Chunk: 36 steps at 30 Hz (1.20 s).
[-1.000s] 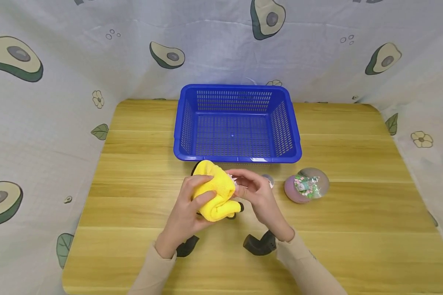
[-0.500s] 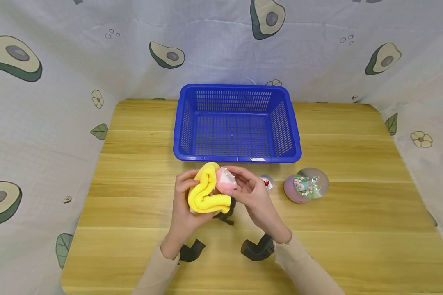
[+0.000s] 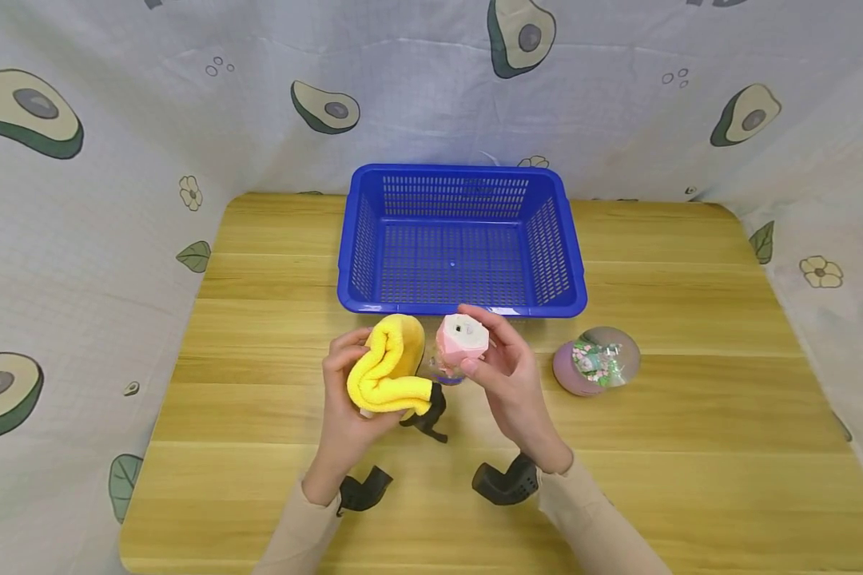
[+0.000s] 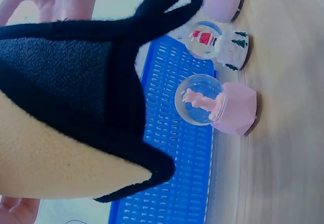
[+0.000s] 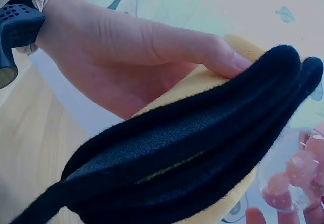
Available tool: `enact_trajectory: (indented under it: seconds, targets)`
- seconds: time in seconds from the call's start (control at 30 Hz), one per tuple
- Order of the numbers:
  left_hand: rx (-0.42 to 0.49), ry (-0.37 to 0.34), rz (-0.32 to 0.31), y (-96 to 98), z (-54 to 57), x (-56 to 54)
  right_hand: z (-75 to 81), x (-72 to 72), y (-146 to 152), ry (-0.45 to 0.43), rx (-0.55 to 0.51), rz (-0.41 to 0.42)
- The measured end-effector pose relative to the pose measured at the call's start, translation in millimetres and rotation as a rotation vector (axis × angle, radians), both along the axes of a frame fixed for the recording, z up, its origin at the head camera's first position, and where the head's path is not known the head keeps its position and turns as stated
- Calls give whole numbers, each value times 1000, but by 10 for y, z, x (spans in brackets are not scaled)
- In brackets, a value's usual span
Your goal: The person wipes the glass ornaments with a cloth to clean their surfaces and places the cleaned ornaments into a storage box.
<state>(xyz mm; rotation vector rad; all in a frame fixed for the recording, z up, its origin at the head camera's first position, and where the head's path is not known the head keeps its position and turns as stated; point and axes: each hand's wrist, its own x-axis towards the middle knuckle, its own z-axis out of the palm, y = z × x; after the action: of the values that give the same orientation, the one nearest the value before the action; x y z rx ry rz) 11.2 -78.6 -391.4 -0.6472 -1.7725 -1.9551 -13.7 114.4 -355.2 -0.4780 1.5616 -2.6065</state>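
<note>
In the head view my left hand grips a folded yellow towel with black trim. In the left wrist view the black hanging loop sticks out from the towel. My right hand holds a snow globe by its pink faceted base, the white underside facing up. Pink figures show inside its clear dome in the right wrist view. A gap separates the globe from the towel in the head view. Another pink snow globe stands on the table in the left wrist view.
Behind the hands stands a blue basket. On the right is a purple-based snow globe. A smaller one with a white base appears in the left wrist view, hidden from the head view. Patterned cloth surrounds the wooden table.
The right hand has drawn the snow globe out from against the towel and tipped its base upward. The left hand has moved left with the towel.
</note>
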Motion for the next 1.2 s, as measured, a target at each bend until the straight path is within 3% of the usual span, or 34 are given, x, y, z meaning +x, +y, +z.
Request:
enact_trajectory:
  seconds: [0.2, 0.37, 0.6, 0.77, 1.0, 1.2]
  targets:
    - [1, -26, -34, -27, 3, 5, 10, 21, 8, -21, 21, -27]
    - [14, -38, -65, 0, 35, -5, 25, 31, 14, 6, 156, -25]
    - [-6, -59, -103, 28, 74, -19, 63, 12, 52, 58, 313, 127]
    - [-53, -71, -147, 5, 71, -24, 75, 1, 89, -3, 353, 153]
    - [-258, 25, -120, -32, 115, -50, 90, -9, 101, -127, 427, 162]
    - [-298, 80, -90, 4, 155, -54, 77, -1, 87, -81, 519, 161]
